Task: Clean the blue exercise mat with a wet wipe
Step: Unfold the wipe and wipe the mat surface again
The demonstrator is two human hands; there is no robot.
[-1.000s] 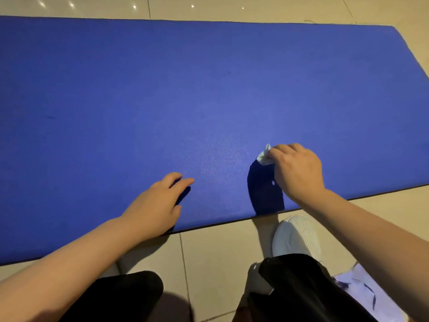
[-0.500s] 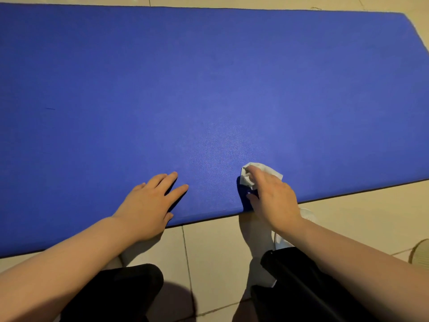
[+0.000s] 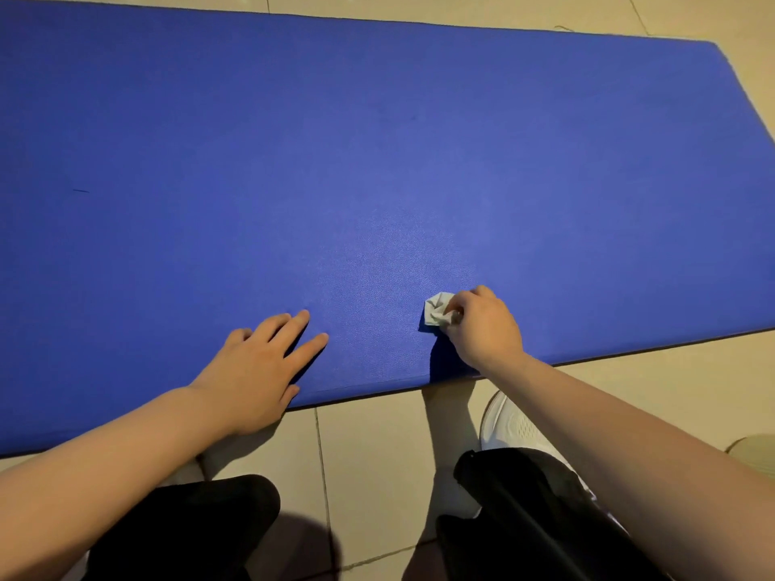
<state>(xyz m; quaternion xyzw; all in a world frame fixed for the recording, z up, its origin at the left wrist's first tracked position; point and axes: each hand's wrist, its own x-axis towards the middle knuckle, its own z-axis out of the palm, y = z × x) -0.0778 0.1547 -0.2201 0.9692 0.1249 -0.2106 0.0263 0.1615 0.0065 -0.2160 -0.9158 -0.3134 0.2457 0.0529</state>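
The blue exercise mat (image 3: 377, 161) lies flat on the tiled floor and fills most of the view. My right hand (image 3: 482, 329) presses a crumpled white wet wipe (image 3: 436, 314) onto the mat close to its near edge; the wipe sticks out to the left of my fingers. My left hand (image 3: 260, 362) rests flat on the mat's near edge, fingers spread, holding nothing.
Beige floor tiles (image 3: 369, 454) run along the mat's near and far edges. My knees in black trousers (image 3: 188, 530) and a white shoe (image 3: 511, 429) sit just below the mat. A small dark mark (image 3: 80, 190) shows on the mat's left part.
My right hand with the wipe slid left and toward me along the mat, then moved slightly back up and right. My left hand stayed planted, fingers spreading a little.
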